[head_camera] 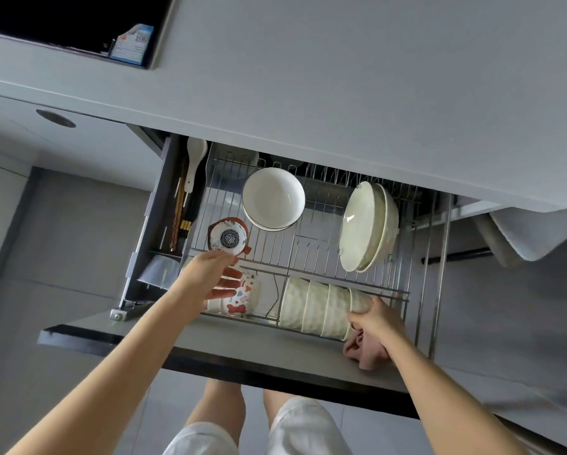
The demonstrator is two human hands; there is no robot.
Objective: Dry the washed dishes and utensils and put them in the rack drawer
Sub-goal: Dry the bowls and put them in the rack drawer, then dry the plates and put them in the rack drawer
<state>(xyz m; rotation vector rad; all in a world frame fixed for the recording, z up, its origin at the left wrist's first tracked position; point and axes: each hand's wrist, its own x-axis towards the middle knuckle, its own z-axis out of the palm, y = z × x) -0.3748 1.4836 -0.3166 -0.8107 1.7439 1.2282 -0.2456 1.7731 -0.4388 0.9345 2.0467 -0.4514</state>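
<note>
Head view looks down into the rack drawer (259, 339), which is pulled out from under the counter (341, 93). Along the front edge of the drawer lies a row of white bowls (315, 307) on their sides, each one tucked into the next. The right hand (374, 320) is at the right end of that row. Its thumb and fingers are curled round the end bowl (359, 300), and a pink cloth (364, 353) is bunched up under the same hand.

The left hand (216, 277) is over the front left corner, fingers loose and spread, holding nothing. It hovers above a bear bowl (242, 300), just by a small red and blue bowl (228, 236) that leans on the wires. I cannot tell if it touches either one.

Further back sit two round white bowls (272, 198) in the middle and plates (367, 224) standing on edge toward the right side.

It looks like the end bowl is going into its place. Pushed too hard, the bowls could bang together and chip. Let go too soon, the end bowl could roll off the row. The left hand could bump the leaning small bowl and tip it over. The cloth could drop into the rack.
</note>
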